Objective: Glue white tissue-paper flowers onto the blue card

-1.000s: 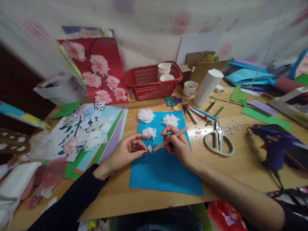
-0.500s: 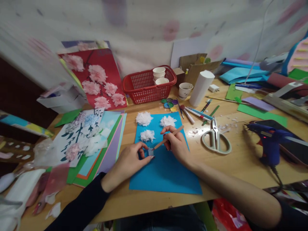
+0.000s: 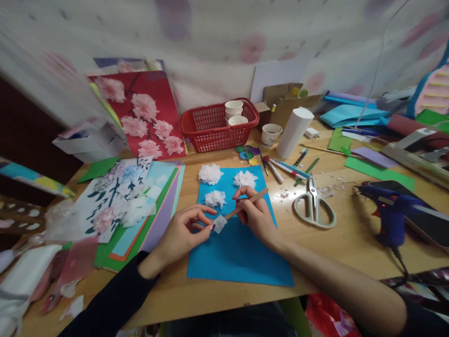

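Note:
Over the blue sheet (image 3: pixel 242 252), my right hand (image 3: pixel 257 217) pinches a flat wooden stick (image 3: pixel 247 203) that slants down to the left. A small square of thin white tissue paper (image 3: pixel 220 224) is at the stick's lower end. My left hand (image 3: pixel 185 229) has its thumb and a finger closed at the square's left edge, with the index finger stretched above. Three ruffled white paper flowers lie on the sheet: one at the upper left (image 3: pixel 210 173), one below it (image 3: pixel 215 199), and one at the upper right (image 3: pixel 245 179).
Scissors (image 3: pixel 314 208) and a blue glue gun (image 3: pixel 386 206) lie to the right. A red basket (image 3: pixel 217 133) with paper cups stands behind, beside a white roll (image 3: pixel 295 132). Coloured papers (image 3: pixel 159 224) are stacked on the left. A red flower picture (image 3: pixel 150 112) leans at the back.
The tissue square has tilted and come up onto the stick's end. My left hand has drawn slightly left, its fingers less curled around the square. The view has shifted a little.

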The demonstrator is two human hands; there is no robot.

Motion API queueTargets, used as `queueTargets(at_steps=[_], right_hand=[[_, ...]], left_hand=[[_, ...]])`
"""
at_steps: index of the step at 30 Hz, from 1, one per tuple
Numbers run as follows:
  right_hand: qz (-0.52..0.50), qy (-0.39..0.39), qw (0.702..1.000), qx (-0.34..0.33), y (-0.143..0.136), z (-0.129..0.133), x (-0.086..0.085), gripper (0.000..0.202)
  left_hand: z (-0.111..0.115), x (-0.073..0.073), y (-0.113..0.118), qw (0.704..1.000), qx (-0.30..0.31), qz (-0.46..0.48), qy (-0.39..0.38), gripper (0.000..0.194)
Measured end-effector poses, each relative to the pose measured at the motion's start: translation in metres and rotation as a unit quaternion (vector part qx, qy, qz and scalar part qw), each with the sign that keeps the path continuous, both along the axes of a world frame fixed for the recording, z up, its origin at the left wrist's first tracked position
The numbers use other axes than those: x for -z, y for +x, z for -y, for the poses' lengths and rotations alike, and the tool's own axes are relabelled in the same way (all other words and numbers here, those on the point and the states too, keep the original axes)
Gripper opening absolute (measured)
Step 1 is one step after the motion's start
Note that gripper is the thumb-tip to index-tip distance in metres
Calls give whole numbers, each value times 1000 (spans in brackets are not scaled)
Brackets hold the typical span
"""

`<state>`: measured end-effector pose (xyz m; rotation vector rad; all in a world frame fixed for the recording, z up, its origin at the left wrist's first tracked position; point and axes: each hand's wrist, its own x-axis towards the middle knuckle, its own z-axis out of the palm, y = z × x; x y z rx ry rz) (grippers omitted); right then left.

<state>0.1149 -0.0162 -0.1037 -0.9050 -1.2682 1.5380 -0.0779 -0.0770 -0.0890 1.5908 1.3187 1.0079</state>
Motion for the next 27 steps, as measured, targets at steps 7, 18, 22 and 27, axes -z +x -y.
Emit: queueTargets(at_steps=[7,18,22,27], right_hand=[[-2,-16,1000,-10,-1,3,-1,13],[-57,-98,993,-18,-2,-4,-1,15],[-61,-105,993,-7,-2,-5,2,17],[-58,-117,991,6,-3,-6,4,22]], left_hand=[[4,4,1,961,39,-138,236,13],[5,3,1,938,62,-156,303,23],[9,7,3,968,29,-117,218,38],[6,19,9,999,-27,18,44,44]])
